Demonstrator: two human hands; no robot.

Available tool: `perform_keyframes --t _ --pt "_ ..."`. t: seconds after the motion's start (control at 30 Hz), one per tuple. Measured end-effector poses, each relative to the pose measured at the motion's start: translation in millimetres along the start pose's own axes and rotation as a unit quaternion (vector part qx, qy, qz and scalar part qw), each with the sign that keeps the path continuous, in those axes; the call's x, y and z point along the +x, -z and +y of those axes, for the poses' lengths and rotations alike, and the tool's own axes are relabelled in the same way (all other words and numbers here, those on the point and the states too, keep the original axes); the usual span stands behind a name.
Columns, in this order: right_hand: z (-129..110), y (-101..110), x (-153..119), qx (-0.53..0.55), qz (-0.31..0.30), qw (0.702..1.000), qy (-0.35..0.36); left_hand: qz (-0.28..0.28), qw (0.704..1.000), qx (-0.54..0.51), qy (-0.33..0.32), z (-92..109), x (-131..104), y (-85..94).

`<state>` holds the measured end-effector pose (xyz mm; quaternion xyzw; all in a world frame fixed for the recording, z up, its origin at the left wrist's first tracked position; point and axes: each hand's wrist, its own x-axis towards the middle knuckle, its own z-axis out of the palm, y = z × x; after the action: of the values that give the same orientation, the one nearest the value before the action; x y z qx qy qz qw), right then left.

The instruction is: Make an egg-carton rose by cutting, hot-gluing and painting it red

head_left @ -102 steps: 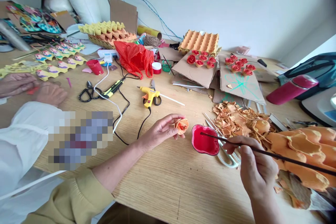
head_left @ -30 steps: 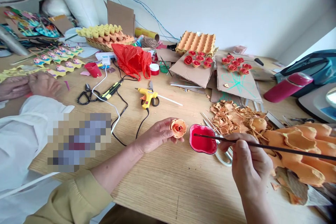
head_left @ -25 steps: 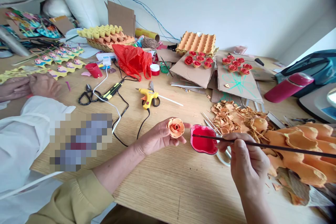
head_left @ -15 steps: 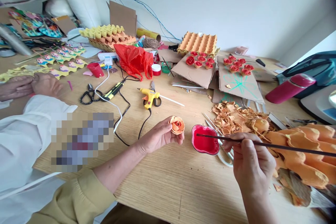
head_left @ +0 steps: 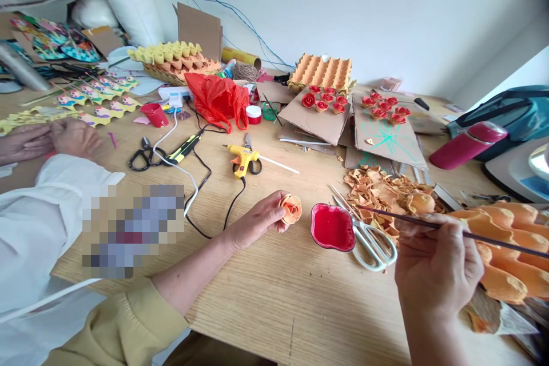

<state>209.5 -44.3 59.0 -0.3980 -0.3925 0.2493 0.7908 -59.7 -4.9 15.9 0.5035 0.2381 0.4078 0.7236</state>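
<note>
An orange rose (head_left: 292, 209) made of petal-like pieces is pinched in my left hand (head_left: 260, 221), its open face tilted up and to the right. Just right of it sits a wavy-edged dish of red paint (head_left: 332, 227). My right hand (head_left: 438, 266) grips a thin dark brush (head_left: 414, 219), whose tip points left, to the right of the dish and above the scissors. White-handled scissors (head_left: 374, 247) lie between the dish and my right hand. Behind, red-painted roses (head_left: 308, 100) stand on cardboard (head_left: 317, 120), with more red roses (head_left: 380, 112) on a second piece.
Orange scraps (head_left: 373, 194) and egg trays (head_left: 506, 246) lie at the right. A yellow glue gun (head_left: 242, 160), its cord, black scissors (head_left: 143, 155) and a red bag (head_left: 218, 100) are further left. Another person's hands (head_left: 75, 138) rest at the far left.
My right hand has moved right, lifting the brush tip away from the paint dish and uncovering the scissors. My left hand has turned the rose slightly.
</note>
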Motion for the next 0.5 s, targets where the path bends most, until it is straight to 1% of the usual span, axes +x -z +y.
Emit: perform_keyframes --t 0.07,0.1,0.2,0.3,0.37,0.5 --pt "-0.2 -1.2 -0.5 -0.003 0.007 1.000 0.002 -0.007 1.000 0.008 -0.007 -0.8 0.2 -0.5" --pt "-0.2 -1.8 -1.6 -0.009 0.000 1.000 -0.003 -0.011 1.000 0.010 -0.014 -1.2 0.3 -0.9" --pt "-0.2 -2.7 -7.5 -0.023 -0.049 0.998 -0.032 -0.018 0.999 0.008 -0.031 -2.1 0.6 -2.0" --pt "-0.6 -2.5 -13.7 -0.023 -0.096 0.994 -0.049 -0.010 0.999 0.008 -0.031 -0.7 0.0 -4.1" --pt "-1.1 -1.8 -16.2 -0.034 -0.113 0.992 -0.043 -0.002 1.000 0.015 -0.027 1.5 -0.5 -6.3" --pt "-2.0 -0.3 -18.0 -0.078 -0.122 0.989 -0.014 0.007 0.999 0.044 -0.029 4.8 -0.6 -9.5"
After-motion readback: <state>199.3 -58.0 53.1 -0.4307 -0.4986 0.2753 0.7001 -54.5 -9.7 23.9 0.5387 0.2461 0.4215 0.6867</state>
